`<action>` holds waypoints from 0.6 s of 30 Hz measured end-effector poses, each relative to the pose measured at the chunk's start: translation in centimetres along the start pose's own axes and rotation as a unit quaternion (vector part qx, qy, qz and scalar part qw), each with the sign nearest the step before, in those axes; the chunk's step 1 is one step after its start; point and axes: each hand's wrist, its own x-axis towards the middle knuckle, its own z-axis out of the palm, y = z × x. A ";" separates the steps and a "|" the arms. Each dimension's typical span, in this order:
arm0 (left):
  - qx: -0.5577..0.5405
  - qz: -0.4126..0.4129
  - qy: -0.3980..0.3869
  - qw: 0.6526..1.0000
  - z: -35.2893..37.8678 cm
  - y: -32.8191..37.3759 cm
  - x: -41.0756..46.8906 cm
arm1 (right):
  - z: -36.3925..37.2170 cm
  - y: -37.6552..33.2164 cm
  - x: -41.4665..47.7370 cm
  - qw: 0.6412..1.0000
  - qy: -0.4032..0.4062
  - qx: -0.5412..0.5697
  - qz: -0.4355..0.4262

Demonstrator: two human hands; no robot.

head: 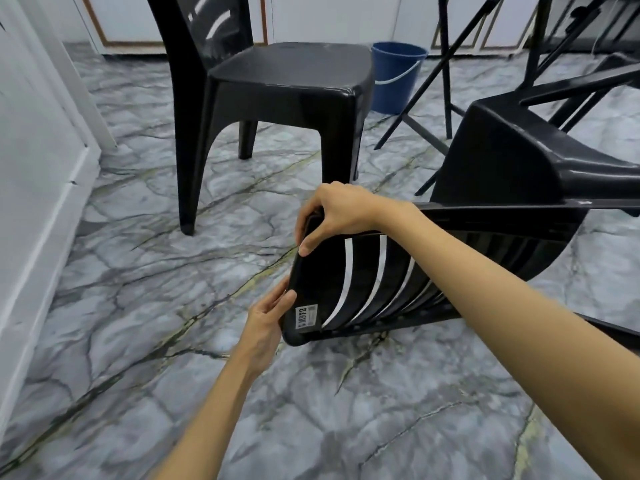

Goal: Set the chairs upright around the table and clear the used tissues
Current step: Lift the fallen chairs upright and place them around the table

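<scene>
A black plastic chair (498, 188) lies tipped on its side at the right, its slatted backrest pointing toward me and its top rail off the floor. My right hand (332, 213) grips the upper corner of that top rail. My left hand (266, 317) holds the lower corner, beside a white label. A second black chair (287, 81) stands upright on the floor behind, to the left. No tissues are in sight.
A blue bucket (398, 76) with a white handle sits behind the upright chair. Black folding table legs (446, 64) cross at the upper right. A white wall (38, 168) runs along the left. The floor is grey marble tile (156, 306).
</scene>
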 end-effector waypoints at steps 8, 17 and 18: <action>0.013 -0.024 0.030 0.999 3.9 4.2 -0.7 | -4.9 -0.2 -2.0 0.999 -0.015 0.051 0.014; 0.103 -0.031 0.015 0.994 21.9 19.2 -0.6 | -25.2 1.5 -12.1 0.981 0.020 0.175 0.079; 0.113 -0.031 0.011 0.993 24.4 20.9 -0.4 | -27.5 2.0 -13.4 0.978 0.025 0.188 0.090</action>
